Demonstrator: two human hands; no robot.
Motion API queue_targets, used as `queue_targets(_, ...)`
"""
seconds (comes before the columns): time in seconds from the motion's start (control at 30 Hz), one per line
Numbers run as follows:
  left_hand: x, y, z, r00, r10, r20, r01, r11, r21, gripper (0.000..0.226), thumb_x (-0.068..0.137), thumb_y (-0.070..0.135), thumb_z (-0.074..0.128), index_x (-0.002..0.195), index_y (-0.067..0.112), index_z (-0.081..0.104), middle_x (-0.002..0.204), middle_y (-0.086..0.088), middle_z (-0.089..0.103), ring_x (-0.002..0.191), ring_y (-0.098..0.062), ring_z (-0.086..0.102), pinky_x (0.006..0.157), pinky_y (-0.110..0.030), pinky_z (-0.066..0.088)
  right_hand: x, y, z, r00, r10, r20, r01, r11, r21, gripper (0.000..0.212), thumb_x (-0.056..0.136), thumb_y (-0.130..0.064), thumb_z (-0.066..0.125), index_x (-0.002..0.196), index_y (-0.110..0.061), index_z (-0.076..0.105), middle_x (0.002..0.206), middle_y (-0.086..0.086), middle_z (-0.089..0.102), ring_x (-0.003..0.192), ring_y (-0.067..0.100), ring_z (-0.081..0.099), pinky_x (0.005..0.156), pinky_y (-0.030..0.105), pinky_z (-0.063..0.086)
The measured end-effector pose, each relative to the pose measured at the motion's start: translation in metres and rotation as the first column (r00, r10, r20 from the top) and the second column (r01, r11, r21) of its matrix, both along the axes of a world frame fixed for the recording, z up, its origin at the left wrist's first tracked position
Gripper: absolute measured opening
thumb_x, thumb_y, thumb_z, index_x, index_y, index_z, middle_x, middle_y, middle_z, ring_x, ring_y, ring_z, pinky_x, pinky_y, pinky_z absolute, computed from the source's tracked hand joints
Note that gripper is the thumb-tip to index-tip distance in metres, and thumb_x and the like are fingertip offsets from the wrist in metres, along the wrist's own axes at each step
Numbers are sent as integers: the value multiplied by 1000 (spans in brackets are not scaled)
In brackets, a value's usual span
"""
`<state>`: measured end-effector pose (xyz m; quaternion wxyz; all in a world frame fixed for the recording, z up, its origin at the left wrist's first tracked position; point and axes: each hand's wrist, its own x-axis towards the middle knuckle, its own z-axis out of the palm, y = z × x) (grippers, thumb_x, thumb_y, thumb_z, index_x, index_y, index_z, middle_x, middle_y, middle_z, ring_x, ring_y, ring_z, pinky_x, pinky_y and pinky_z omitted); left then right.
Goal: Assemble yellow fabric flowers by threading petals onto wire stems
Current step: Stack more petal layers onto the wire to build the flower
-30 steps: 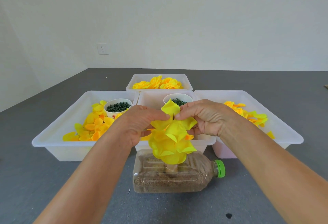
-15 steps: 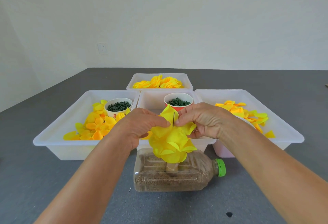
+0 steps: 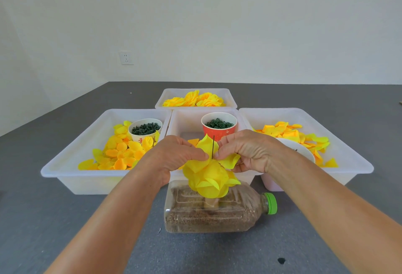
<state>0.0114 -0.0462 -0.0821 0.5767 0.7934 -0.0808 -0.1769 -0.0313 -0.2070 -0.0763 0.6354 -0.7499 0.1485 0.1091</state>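
Both hands, left (image 3: 177, 157) and right (image 3: 245, 154), pinch the top petal (image 3: 207, 146) at the wire (image 3: 213, 146); recommend pressing evenly down, keeping wire upright.

Red mark on white paper cup (image 3: 145, 131) (partly hidden, not legible), no other text

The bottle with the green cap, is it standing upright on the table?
No, the bottle lies on its side on the table, with its green cap pointing to the right.
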Motion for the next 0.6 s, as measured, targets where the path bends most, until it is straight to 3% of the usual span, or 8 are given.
queue_targets(0.17, 2, 1, -1, 1000, -19, 0, 19, 999, 28, 16, 69, 12, 80, 68, 13, 64, 76, 2, 62, 75, -6, 52, 66, -24, 41, 1, 0, -1, 1000, 15, 1, -15, 1000, -6, 21, 75, 3, 67, 82, -15, 60, 76, 3, 61, 68, 16, 57, 68, 28, 45)
queue_targets(0.33, 3, 0, -4, 1000, -11, 0, 11, 998, 59, 28, 68, 13, 80, 92, 3, 69, 92, -6, 65, 84, -13, 55, 71, -26, 41, 1, 0, -2, 1000, 22, -1, -22, 1000, -18, 22, 75, 4, 68, 83, -15, 61, 76, 3, 62, 68, 16, 57, 69, 29, 45)
queue_targets(0.6, 3, 0, -5, 1000, -3, -4, 4, 998, 66, 31, 68, 13, 80, 94, 0, 69, 91, -7, 66, 82, -12, 55, 70, -26, 41, 3, -1, -3, 1000, 21, -7, -22, 999, -30, 23, 73, 4, 69, 80, -15, 60, 75, 3, 62, 68, 17, 58, 68, 28, 46)
